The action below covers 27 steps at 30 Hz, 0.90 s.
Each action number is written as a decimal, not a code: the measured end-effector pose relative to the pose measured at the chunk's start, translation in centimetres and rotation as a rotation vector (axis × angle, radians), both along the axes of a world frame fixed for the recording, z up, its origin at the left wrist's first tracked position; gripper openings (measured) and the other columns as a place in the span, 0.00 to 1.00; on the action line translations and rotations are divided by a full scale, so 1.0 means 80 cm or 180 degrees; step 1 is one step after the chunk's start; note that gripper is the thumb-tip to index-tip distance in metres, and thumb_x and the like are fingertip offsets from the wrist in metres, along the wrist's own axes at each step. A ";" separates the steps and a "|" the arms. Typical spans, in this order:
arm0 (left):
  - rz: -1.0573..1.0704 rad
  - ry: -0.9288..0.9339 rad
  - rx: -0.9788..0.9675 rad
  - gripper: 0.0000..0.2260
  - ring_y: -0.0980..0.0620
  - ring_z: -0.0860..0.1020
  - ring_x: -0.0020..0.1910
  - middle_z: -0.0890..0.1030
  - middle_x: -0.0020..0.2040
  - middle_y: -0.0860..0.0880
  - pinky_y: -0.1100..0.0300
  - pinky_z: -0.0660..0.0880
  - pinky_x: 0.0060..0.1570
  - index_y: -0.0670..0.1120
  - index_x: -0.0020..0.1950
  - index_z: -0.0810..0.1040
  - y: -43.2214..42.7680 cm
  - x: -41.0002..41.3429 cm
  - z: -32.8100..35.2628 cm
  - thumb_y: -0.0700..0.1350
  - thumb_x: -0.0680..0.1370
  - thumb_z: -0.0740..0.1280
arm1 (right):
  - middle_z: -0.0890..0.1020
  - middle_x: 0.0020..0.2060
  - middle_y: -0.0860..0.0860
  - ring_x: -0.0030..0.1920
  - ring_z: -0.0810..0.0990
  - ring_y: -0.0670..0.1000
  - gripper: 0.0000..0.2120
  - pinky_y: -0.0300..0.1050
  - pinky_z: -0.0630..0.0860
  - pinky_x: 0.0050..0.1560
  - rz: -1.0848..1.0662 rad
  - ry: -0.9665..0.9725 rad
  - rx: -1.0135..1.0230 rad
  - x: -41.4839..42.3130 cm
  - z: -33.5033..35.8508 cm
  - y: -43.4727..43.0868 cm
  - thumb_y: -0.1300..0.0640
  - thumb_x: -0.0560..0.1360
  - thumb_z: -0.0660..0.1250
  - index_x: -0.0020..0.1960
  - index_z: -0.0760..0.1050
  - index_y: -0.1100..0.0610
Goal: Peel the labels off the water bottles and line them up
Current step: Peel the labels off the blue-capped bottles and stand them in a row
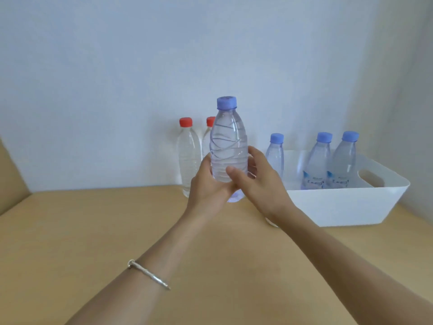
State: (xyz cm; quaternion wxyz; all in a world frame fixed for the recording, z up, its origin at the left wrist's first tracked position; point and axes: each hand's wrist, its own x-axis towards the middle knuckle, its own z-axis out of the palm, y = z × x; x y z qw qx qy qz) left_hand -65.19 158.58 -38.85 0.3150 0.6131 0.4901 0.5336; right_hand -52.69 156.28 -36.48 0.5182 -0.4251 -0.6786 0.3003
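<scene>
Bottle (228,146) of clear plastic, with a blue cap (226,103) and no label on its ribbed body, is upright in the air above the table (117,219), held between both hands in the middle of the view. The left hand (208,184) grips its lower part from the left, the palm against the side and the fingers curled out of sight behind it. The right hand (257,181) holds it from the right, with the thumb (234,174) laid across the front and the fingers wrapped round the far side. The base shows just below the two hands, clear of the tabletop.

Behind it, near the wall (140,66), stand two unlabelled bottles with red caps: the left one (187,158) in full view, the second one (207,137) mostly hidden by the held bottle. To the right another blue-capped bottle (276,156) stands on the table just beside the white tub (339,207); the right wrist covers its lower half, so I cannot tell whether it bears a label. Inside the tub two labelled bottles (317,160) (344,158) stand side by side, touching, both with blue caps. The tub has a handle cut-out (371,178) in its right wall. A silver bracelet (150,275) sits on the left forearm
</scene>
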 end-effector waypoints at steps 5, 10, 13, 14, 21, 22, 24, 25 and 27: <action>0.0188 0.0184 -0.0325 0.19 0.57 0.83 0.42 0.84 0.45 0.58 0.62 0.76 0.37 0.59 0.55 0.76 0.002 -0.069 -0.048 0.53 0.64 0.71 | 0.81 0.43 0.41 0.36 0.81 0.34 0.12 0.25 0.72 0.35 0.0311 0.0057 -0.0320 -0.066 -0.049 0.013 0.58 0.77 0.66 0.54 0.69 0.44; 0.0295 0.0210 -0.0469 0.16 0.56 0.83 0.41 0.84 0.43 0.57 0.61 0.78 0.38 0.58 0.51 0.77 0.011 -0.123 -0.083 0.50 0.64 0.69 | 0.81 0.52 0.45 0.50 0.80 0.40 0.13 0.37 0.77 0.47 0.0321 -0.0051 -0.0337 -0.127 -0.101 0.042 0.54 0.76 0.66 0.59 0.70 0.44; 0.0402 0.0200 -0.0508 0.20 0.56 0.84 0.41 0.84 0.45 0.54 0.56 0.81 0.41 0.55 0.55 0.75 0.029 -0.151 -0.093 0.51 0.64 0.70 | 0.80 0.54 0.46 0.55 0.78 0.44 0.15 0.46 0.76 0.56 0.0157 -0.0039 -0.0179 -0.161 -0.117 0.064 0.54 0.75 0.66 0.55 0.68 0.37; 0.0422 0.0190 -0.0505 0.19 0.56 0.84 0.41 0.84 0.45 0.54 0.55 0.81 0.42 0.56 0.55 0.74 0.037 -0.159 -0.094 0.50 0.64 0.70 | 0.80 0.54 0.47 0.55 0.79 0.45 0.15 0.48 0.77 0.56 0.0122 -0.0022 -0.0160 -0.171 -0.119 0.072 0.54 0.75 0.66 0.57 0.69 0.38; 0.0363 0.0168 -0.0355 0.27 0.59 0.83 0.40 0.84 0.49 0.54 0.62 0.78 0.37 0.51 0.63 0.73 0.085 -0.191 -0.098 0.54 0.65 0.69 | 0.78 0.58 0.52 0.60 0.76 0.51 0.24 0.51 0.74 0.60 -0.0032 -0.0112 -0.0146 -0.216 -0.130 0.122 0.50 0.75 0.65 0.69 0.64 0.49; 0.0355 0.0155 -0.0348 0.23 0.61 0.82 0.39 0.83 0.48 0.55 0.64 0.77 0.36 0.52 0.62 0.73 0.090 -0.194 -0.099 0.52 0.67 0.69 | 0.78 0.58 0.52 0.59 0.77 0.51 0.24 0.51 0.74 0.60 -0.0040 -0.0099 -0.0145 -0.219 -0.132 0.128 0.50 0.75 0.65 0.69 0.65 0.48; 0.0359 0.0132 -0.0324 0.23 0.61 0.82 0.37 0.83 0.48 0.54 0.63 0.77 0.36 0.52 0.62 0.72 0.101 -0.198 -0.101 0.51 0.68 0.69 | 0.78 0.57 0.53 0.56 0.78 0.49 0.25 0.51 0.75 0.59 -0.0074 -0.0063 -0.0153 -0.224 -0.135 0.138 0.50 0.74 0.64 0.70 0.64 0.49; 0.0383 0.0135 -0.0318 0.25 0.59 0.82 0.38 0.83 0.49 0.54 0.62 0.77 0.36 0.51 0.64 0.71 0.107 -0.200 -0.103 0.52 0.68 0.69 | 0.78 0.57 0.53 0.54 0.79 0.48 0.25 0.51 0.76 0.58 -0.0090 -0.0045 -0.0154 -0.227 -0.136 0.142 0.49 0.74 0.63 0.70 0.64 0.49; 0.0445 0.0133 -0.0328 0.28 0.58 0.82 0.42 0.82 0.52 0.55 0.61 0.77 0.39 0.50 0.67 0.68 0.119 -0.202 -0.107 0.51 0.70 0.71 | 0.78 0.58 0.53 0.51 0.80 0.46 0.27 0.52 0.77 0.57 -0.0109 -0.0010 -0.0149 -0.233 -0.140 0.150 0.47 0.73 0.62 0.70 0.64 0.49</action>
